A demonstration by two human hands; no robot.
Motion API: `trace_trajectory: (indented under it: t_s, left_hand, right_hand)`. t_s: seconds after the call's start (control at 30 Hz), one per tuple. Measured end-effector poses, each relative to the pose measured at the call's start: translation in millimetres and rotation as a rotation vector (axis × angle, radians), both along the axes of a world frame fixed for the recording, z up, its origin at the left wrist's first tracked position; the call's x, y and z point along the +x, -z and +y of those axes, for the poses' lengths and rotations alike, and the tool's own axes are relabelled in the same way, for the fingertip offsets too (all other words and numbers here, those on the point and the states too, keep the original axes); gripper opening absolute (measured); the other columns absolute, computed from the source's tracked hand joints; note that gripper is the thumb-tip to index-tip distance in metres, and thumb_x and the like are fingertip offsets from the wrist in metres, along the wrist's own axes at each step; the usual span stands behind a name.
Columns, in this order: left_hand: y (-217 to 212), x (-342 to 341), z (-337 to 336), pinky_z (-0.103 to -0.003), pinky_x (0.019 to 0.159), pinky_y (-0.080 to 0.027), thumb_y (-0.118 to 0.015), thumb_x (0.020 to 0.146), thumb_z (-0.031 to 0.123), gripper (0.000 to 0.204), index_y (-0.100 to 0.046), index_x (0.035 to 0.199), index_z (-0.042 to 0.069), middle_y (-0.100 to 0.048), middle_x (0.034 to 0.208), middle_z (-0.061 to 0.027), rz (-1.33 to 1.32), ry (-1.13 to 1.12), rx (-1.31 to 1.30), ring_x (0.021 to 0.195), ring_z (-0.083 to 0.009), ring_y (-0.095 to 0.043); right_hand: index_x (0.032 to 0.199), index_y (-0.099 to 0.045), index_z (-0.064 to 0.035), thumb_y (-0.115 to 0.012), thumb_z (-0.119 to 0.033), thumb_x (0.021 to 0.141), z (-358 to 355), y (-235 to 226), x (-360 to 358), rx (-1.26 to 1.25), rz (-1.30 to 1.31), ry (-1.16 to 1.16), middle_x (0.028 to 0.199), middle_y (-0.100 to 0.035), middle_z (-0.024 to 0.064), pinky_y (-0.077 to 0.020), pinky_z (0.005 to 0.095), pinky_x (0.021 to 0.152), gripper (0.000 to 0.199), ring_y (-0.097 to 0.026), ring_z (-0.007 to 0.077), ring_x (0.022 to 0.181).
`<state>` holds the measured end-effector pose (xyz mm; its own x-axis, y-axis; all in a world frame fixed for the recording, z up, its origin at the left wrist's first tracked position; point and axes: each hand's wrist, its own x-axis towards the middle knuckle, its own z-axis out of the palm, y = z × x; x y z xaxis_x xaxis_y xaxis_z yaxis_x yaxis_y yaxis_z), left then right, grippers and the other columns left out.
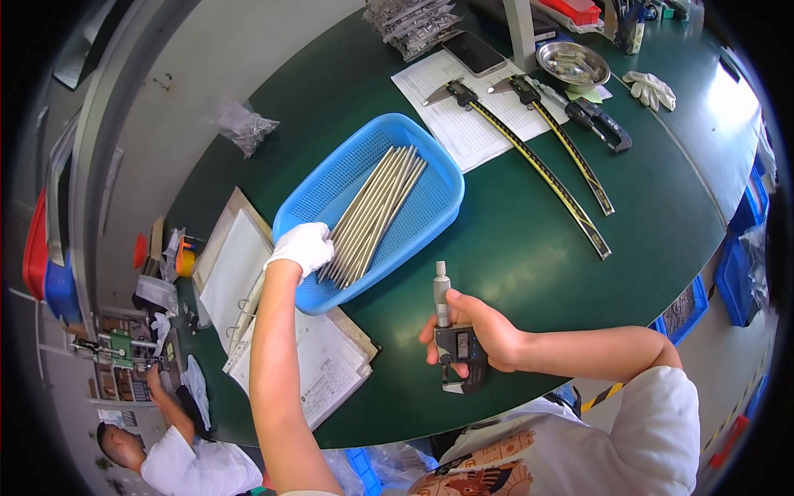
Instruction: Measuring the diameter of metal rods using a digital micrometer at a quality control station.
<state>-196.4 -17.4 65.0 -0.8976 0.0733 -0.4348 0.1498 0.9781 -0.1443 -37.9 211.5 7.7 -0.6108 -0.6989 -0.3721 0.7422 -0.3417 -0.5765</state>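
My left hand (303, 248), in a white glove, reaches over the near left rim of a blue perforated plastic basket (447, 194). Its curled fingers are closed at the lower left side of a bundle of thin metal rods (376, 215); the fingertips are partly hidden, but they seem to pinch a rod there. Bare and lower right of the basket, my right hand (488, 331) grips a digital micrometer (463, 351). The micrometer's thimble points away from me and its dark frame sits nearest me; I see no rod in its gap.
Two digital calipers (529, 157) and another micrometer (600, 120) lie at the far right by paper sheets, a phone (474, 53) and a metal bowl (572, 64). An open ring binder (289, 364) lies partly under the basket. A co-worker (178, 455) sits at the lower left.
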Motion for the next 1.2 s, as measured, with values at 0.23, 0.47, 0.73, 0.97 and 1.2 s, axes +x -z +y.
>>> trace_trajectory:
  t_s: [0.23,0.47,0.73,0.97,1.2]
  left_hand:
    - [-4.8,26.8,-3.7,-0.041,0.072,-0.044,-0.042,0.08,0.019,0.019,-0.052,0.083,0.003,-0.057,0.082,-0.0203,0.344,0.083,0.094,0.078,-0.035,-0.056]
    - [-12.1,103.2,16.5,-0.026,0.045,-0.039,-0.043,0.086,0.011,0.011,-0.046,0.08,0.003,-0.048,0.061,-0.0059,0.631,-0.209,1.002,0.048,-0.0131,-0.048]
    - [39.1,184.6,26.5,-0.026,0.045,-0.045,-0.055,0.083,0.017,0.018,-0.047,0.08,0.001,-0.05,0.069,-0.013,0.157,-0.289,2.021,0.049,-0.016,-0.051]
    - [57.3,187.3,27.1,-0.028,0.052,-0.049,-0.057,0.081,0.018,0.019,-0.05,0.078,0.0,-0.053,0.07,-0.0133,-0.146,-0.344,2.165,0.057,-0.0189,-0.057]
    - [62.9,188.1,26.8,-0.03,0.053,-0.049,-0.06,0.079,0.014,0.016,-0.055,0.077,0.0,-0.053,0.069,-0.0111,-0.144,-0.229,2.019,0.058,-0.0204,-0.058]
  right_hand:
    - [0.087,-0.051,-0.0013,-0.015,-0.049,0.087,1.4,-1.0,2.4,0.007,-0.004,-0.012,0.07,-0.057,0.0098,-0.0401,0.0262,0.047,0.059,-0.045,0.0149,0.043]
    - [0.091,-0.052,-0.0006,-0.013,-0.054,0.084,3.8,1.7,0.9,0.022,0.008,0.034,0.074,-0.058,0.0145,-0.0424,0.027,0.048,0.067,-0.049,0.0177,0.046]
    - [0.093,-0.051,0.0001,-0.013,-0.048,0.086,4.8,1.6,-9.2,-0.097,-0.146,0.112,0.074,-0.057,0.0141,-0.0432,0.0276,0.047,0.062,-0.049,0.0179,0.046]
    - [0.093,-0.051,0.0002,-0.014,-0.049,0.086,5.8,4.6,-12.0,-0.137,-0.198,0.097,0.075,-0.058,0.0144,-0.0432,0.0268,0.047,0.062,-0.05,0.0182,0.047]
    - [0.094,-0.051,0.0,-0.015,-0.051,0.086,9.0,8.7,-8.9,-0.167,-0.216,0.104,0.076,-0.058,0.0144,-0.0436,0.0265,0.046,0.063,-0.05,0.0176,0.047]
